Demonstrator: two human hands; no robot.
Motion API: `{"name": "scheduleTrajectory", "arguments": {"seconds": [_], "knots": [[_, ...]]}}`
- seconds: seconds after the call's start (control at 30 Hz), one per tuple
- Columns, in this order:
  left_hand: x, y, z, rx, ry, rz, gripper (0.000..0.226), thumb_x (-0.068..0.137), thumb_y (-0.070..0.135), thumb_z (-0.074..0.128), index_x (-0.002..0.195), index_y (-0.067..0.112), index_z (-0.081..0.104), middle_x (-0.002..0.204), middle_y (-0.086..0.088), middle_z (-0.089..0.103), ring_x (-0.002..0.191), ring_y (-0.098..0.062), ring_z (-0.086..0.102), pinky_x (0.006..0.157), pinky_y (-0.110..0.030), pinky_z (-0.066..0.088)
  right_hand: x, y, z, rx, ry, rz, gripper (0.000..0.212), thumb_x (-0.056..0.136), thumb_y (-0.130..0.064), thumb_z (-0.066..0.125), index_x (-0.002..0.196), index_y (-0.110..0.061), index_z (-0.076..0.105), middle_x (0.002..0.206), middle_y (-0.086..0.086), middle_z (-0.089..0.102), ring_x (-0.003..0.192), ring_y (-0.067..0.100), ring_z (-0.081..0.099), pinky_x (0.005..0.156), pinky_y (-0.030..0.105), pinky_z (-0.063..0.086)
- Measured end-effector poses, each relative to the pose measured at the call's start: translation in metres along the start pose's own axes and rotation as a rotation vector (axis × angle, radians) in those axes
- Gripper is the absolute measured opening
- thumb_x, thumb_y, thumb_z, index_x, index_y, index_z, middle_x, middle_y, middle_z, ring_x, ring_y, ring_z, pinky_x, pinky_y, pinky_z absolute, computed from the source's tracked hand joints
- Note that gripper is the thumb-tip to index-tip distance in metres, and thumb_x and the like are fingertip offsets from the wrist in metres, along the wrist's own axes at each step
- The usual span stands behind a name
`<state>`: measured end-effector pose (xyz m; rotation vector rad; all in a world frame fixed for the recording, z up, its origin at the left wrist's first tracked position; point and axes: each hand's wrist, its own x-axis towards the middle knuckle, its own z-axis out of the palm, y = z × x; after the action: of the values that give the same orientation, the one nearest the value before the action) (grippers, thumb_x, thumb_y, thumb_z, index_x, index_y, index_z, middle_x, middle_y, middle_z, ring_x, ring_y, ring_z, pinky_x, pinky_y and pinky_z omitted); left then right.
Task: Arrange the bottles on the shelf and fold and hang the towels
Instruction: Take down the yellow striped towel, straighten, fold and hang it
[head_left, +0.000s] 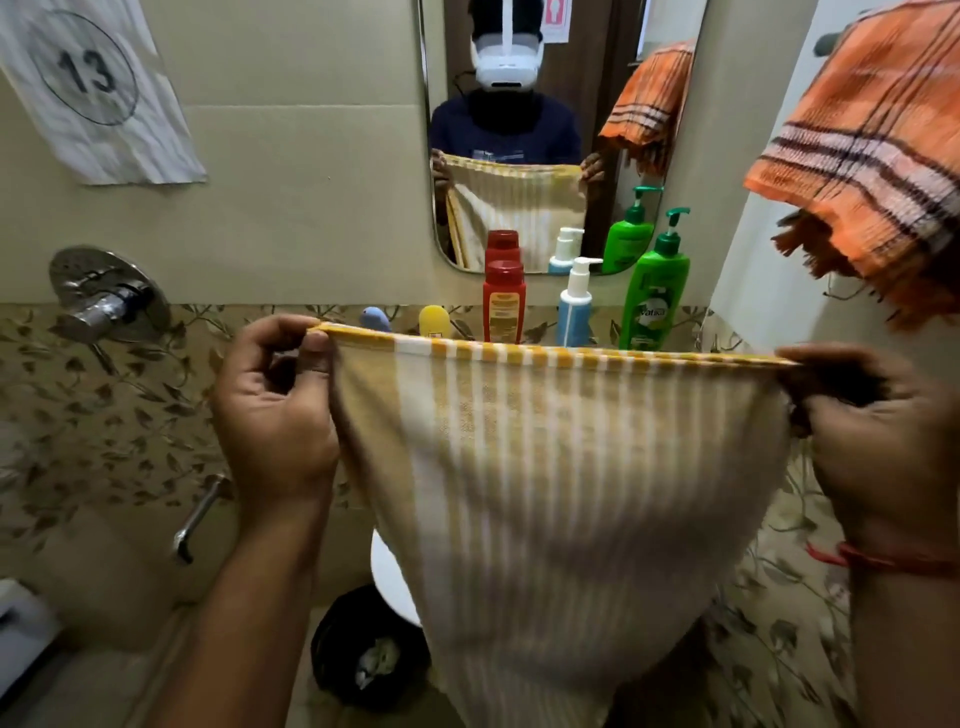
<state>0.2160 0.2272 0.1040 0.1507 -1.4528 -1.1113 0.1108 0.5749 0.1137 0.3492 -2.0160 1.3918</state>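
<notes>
Nearest the head camera, the yellow-striped towel (561, 467) hangs as one sheet in front of the person, its top hem pulled taut and roughly level between both hands, and its lower part is blurred and runs out of view at the bottom edge.

The main risk, as I judge it, is a corner slipping: each corner is held only by a fingertip pinch, so uneven tension or a quick swing to make the fold could drop one side onto the floor by the dark bin (370, 649). The row of bottles just behind the hem is the other hazard. The red bottle (504, 301), the white-and-blue pump bottle (575, 304) and the green pump bottle (655, 296) stand upright and close together below the mirror (545, 78), with a small yellow cap (434, 321) beside them, and a forward flick of the cloth could topple them.

The left hand (275, 410) is closed in a pinch, thumb against forefinger on the left corner. The right hand (878, 441) grips the right corner, fingers curled shut around the hem. An orange checked towel (878, 156) already hangs at upper right, well apart from the striped one
</notes>
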Motion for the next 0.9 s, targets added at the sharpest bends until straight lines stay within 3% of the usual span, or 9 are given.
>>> {"name": "scheduleTrajectory", "arguments": {"seconds": [0.1,0.27,0.33,0.43,0.57,0.63,0.73,0.83,0.9], "knots": [[0.0,-0.001,0.001,0.021,0.026,-0.034,0.021,0.097,0.015,0.063,0.091,0.035,0.061,0.084,0.017,0.065,0.077,0.002,0.06,0.072,-0.016,0.048,0.0,-0.013,0.002,0.046,0.013,-0.046,0.018,0.086,-0.035,0.058,0.099,-0.041,0.069,0.094,-0.001,0.072,0.08,0.017,0.067,0.074,0.04,0.057],[-0.001,-0.01,-0.002,0.068,-0.033,-0.12,0.019,0.096,0.015,0.065,0.091,0.033,0.063,0.088,0.011,0.067,0.081,0.0,0.064,0.076,-0.02,0.052,-0.004,0.003,0.004,0.002,-0.162,0.013,0.038,0.088,0.002,0.066,0.087,-0.036,0.07,0.082,-0.018,0.072,0.067,0.005,0.065,0.062,0.011,0.052],[-0.006,-0.015,-0.004,0.09,-0.042,-0.167,0.017,0.096,0.014,0.066,0.092,0.031,0.065,0.088,0.011,0.068,0.08,0.001,0.064,0.074,-0.017,0.051,-0.005,0.006,0.003,-0.08,-0.255,0.027,0.034,0.087,0.002,0.066,0.089,-0.032,0.071,0.083,-0.009,0.073,0.07,0.009,0.066,0.065,0.013,0.054],[-0.013,-0.022,-0.006,0.097,-0.048,-0.222,0.008,0.095,0.012,0.066,0.098,0.019,0.067,0.091,0.008,0.069,0.083,-0.001,0.065,0.077,-0.016,0.052,-0.006,0.009,-0.002,-0.269,-0.402,0.009,0.019,0.086,-0.003,0.068,0.088,-0.022,0.064,0.079,-0.001,0.068,0.073,0.017,0.064,0.064,0.036,0.053],[-0.016,-0.027,-0.004,0.122,-0.067,-0.273,0.006,0.095,0.012,0.067,0.1,0.016,0.068,0.092,0.006,0.07,0.084,-0.002,0.065,0.078,-0.015,0.052,-0.006,0.007,-0.008,-0.411,-0.612,-0.012,0.018,0.09,-0.009,0.064,0.088,-0.025,0.055,0.072,0.006,0.059,0.062,0.021,0.053,0.057,0.034,0.041],[-0.016,-0.029,-0.005,0.144,-0.055,-0.28,0.006,0.095,0.013,0.067,0.099,0.018,0.068,0.091,0.008,0.069,0.083,0.0,0.065,0.077,-0.015,0.052,-0.006,0.006,-0.01,-0.225,-0.686,0.064,0.021,0.093,-0.007,0.06,0.095,-0.027,0.059,0.077,0.013,0.058,0.06,0.02,0.05,0.056,0.035,0.04],[-0.013,-0.035,-0.009,0.157,-0.021,-0.305,0.006,0.095,0.016,0.067,0.099,0.02,0.068,0.09,0.009,0.07,0.084,-0.004,0.065,0.08,-0.024,0.055,-0.008,0.001,-0.013,0.286,-0.693,0.2,0.027,0.088,0.007,0.056,0.092,-0.017,0.068,0.078,0.022,0.051,0.063,0.021,0.047,0.054,0.029,0.043],[-0.012,-0.036,-0.008,0.157,-0.01,-0.312,0.007,0.095,0.015,0.066,0.101,0.019,0.066,0.091,0.008,0.069,0.084,-0.004,0.065,0.081,-0.025,0.055,-0.006,0.0,-0.011,0.637,-0.617,0.303,0.014,0.069,-0.021,0.068,0.082,-0.016,0.07,0.078,0.015,0.052,0.063,0.019,0.05,0.05,0.024,0.045],[-0.014,-0.033,-0.005,0.156,-0.018,-0.288,0.007,0.096,0.013,0.065,0.102,0.017,0.065,0.09,0.011,0.067,0.081,0.004,0.063,0.078,-0.017,0.053,-0.003,0.003,-0.008,0.61,-0.523,0.279,0.014,0.069,-0.024,0.069,0.081,-0.017,0.07,0.079,0.01,0.058,0.067,0.018,0.055,0.053,0.025,0.05]]}}
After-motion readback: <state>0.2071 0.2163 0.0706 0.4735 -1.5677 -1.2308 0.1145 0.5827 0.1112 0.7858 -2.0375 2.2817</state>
